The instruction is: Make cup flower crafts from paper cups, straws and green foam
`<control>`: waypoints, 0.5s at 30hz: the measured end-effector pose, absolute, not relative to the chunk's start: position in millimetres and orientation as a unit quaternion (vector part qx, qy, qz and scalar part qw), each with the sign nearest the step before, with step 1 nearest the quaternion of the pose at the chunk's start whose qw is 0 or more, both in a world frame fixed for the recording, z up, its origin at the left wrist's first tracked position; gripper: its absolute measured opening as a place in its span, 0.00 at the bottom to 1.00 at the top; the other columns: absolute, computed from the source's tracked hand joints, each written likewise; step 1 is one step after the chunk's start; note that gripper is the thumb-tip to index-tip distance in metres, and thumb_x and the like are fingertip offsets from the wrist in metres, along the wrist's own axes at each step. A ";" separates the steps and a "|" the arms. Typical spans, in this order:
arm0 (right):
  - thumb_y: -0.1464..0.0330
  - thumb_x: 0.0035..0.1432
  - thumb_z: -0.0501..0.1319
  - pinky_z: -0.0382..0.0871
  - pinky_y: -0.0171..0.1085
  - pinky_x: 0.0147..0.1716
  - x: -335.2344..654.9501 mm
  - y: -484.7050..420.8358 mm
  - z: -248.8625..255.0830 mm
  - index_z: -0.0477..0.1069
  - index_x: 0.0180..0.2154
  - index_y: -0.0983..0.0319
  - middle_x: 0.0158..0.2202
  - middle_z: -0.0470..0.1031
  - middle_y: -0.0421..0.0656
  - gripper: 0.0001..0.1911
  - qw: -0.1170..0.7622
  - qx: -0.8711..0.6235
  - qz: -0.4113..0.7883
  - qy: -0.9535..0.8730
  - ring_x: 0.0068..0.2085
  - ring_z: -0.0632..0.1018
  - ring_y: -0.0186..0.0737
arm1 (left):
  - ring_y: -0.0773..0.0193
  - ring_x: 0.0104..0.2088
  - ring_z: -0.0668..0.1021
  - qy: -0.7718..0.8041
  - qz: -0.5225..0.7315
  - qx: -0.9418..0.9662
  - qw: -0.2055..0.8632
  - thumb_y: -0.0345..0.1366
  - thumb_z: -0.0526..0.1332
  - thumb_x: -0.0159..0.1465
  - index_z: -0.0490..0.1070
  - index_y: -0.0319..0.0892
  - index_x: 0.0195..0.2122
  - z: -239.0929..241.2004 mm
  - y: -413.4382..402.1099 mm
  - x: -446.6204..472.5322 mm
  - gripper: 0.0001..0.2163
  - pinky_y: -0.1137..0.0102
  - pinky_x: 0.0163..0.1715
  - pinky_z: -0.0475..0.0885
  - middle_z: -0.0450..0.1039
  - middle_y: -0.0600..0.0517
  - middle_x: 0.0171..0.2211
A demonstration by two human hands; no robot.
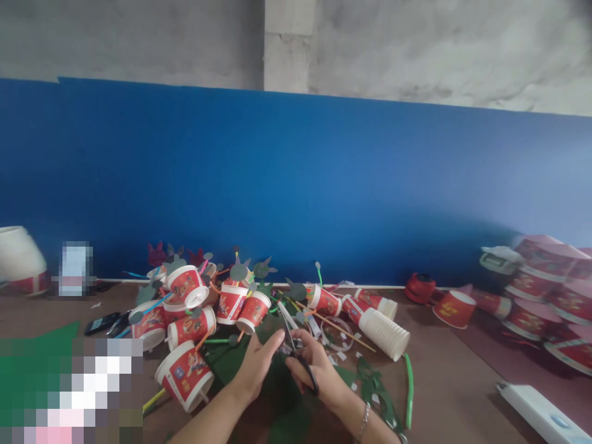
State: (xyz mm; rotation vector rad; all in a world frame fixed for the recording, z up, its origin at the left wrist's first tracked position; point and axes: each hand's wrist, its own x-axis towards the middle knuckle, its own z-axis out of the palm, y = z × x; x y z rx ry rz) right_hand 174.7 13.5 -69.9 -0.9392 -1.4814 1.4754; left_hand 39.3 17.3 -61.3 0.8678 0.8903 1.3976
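My right hand (317, 367) is closed round the black handles of a pair of scissors (292, 336), whose blades point up and away from me. My left hand (256, 364) pinches a piece of dark green sheet (272, 394) right beside the blades. Both hands meet low in the middle of the view, above green offcuts (377, 388) lying on the brown table (448, 382). Just beyond my fingers lies a heap of red-and-white paper cups (231, 302) with coloured sticks and grey-green cut-out shapes stuck in them.
A stack of white cups (383, 333) lies on its side right of the heap, a green straw (409, 388) beside it. More red cups (456, 308), a red tape dispenser (420, 287) and piled cup sleeves (550, 290) sit at the right. A blue panel (296, 185) backs the table. A phone (102, 322) lies at the left.
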 end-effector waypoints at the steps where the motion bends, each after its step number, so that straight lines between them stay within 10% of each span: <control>1: 0.57 0.48 0.64 0.50 0.24 0.10 175.0 13.5 -68.9 0.57 0.41 0.61 0.11 0.59 0.26 0.25 0.410 -0.375 0.587 -0.589 0.11 0.60 0.24 | 0.59 0.36 0.77 0.380 0.602 0.370 0.597 0.39 0.67 0.51 0.72 0.41 0.30 -60.8 17.1 39.1 0.09 0.68 0.38 0.69 0.77 0.53 0.27; 15: 0.56 0.46 0.66 0.51 0.24 0.10 177.6 10.1 -57.1 0.58 0.42 0.63 0.10 0.60 0.27 0.27 0.383 -0.405 0.580 -0.594 0.11 0.59 0.24 | 0.65 0.28 0.77 0.356 0.601 0.328 0.636 0.35 0.67 0.51 0.70 0.41 0.30 -60.9 17.9 37.6 0.08 0.70 0.34 0.69 0.75 0.56 0.25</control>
